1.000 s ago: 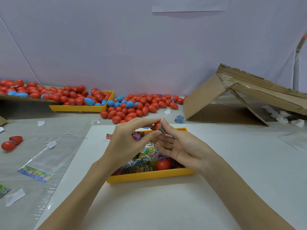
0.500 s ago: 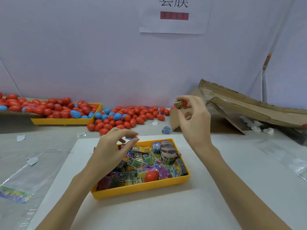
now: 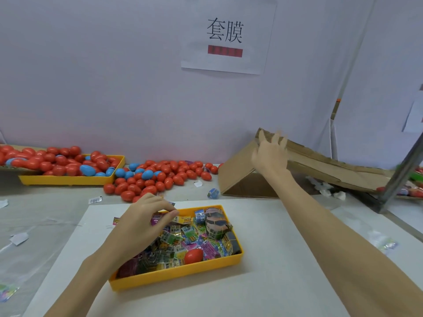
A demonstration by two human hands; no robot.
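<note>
Table's (image 3: 286,282) front edge: left grip (image 3: 142,223) is pinching a label (image 3: 157,219) in the tray (image 3: 176,274), ideally lifting just one; right grip (image 3: 271,154) is hanging open.

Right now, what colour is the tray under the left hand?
Yellow; the tray shows best in the head view.

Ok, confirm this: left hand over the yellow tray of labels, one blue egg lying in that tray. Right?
Not blue: the head view shows the egg in the yellow tray is red. The left hand is over its labels, as stated.
</note>
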